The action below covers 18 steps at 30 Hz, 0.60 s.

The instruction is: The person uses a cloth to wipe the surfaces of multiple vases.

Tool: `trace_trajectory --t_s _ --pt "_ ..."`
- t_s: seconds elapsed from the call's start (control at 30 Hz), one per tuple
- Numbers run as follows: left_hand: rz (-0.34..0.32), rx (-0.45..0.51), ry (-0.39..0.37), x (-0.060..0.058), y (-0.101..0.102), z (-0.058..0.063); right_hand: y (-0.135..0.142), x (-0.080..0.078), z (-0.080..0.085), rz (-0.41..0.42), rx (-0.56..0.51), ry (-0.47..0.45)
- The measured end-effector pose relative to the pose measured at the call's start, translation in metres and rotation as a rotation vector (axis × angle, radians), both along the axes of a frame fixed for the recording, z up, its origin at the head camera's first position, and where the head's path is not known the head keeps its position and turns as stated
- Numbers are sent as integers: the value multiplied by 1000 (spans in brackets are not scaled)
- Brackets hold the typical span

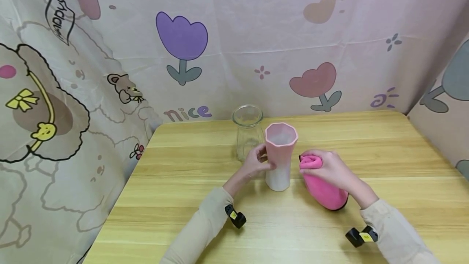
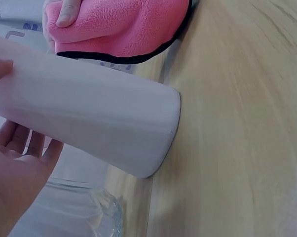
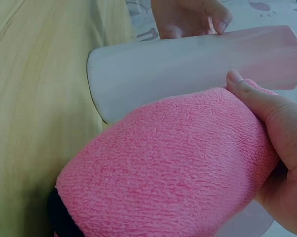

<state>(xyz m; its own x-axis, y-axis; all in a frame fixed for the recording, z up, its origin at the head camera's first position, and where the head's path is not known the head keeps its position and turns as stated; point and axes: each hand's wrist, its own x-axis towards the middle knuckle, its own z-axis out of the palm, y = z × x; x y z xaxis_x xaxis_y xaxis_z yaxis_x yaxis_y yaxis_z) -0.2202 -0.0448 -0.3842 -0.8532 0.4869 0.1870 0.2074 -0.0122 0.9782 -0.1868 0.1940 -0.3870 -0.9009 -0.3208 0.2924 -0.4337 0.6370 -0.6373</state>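
Observation:
A pink-to-white vase (image 1: 279, 166) with a faceted rim stands upright on the table. My left hand (image 1: 255, 161) holds its left side, thumb at the front and fingers behind; the left wrist view shows the vase's white lower part (image 2: 104, 108). To the right, my right hand (image 1: 331, 169) grips a bunched pink cloth (image 1: 324, 192) with dark edging. The cloth hangs down beside the vase. Fuzzy pile shows on the cloth (image 3: 163, 163) in the right wrist view, where the right thumb presses on its top edge.
Behind my left hand stands a clear glass vase (image 1: 243, 133) with a wide rim, partly hidden by the hand and the pink vase. The wooden table (image 1: 176, 199) ends at a printed fabric backdrop (image 1: 234, 44). Black devices are strapped at both wrists.

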Motion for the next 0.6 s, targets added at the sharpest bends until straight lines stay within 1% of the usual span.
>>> trace_trajectory --t_s 0.1,0.23,0.33,0.43,0.5,0.6 --pt "-3 -9 7 1 -1 -1 0 1 2 -11 -5 -9" --pt "35 -59 47 6 -3 -8 2 2 13 -58 -40 10" --pt "80 -97 65 10 -4 -14 3 2 29 -111 -73 83" --pt "110 -93 68 13 -3 -18 1 2 45 -142 -118 177" --pt "124 -82 68 14 -2 -19 -3 0 54 -142 -142 234" --pt "133 -74 63 15 -2 -20 -11 -3 60 -106 -174 271"
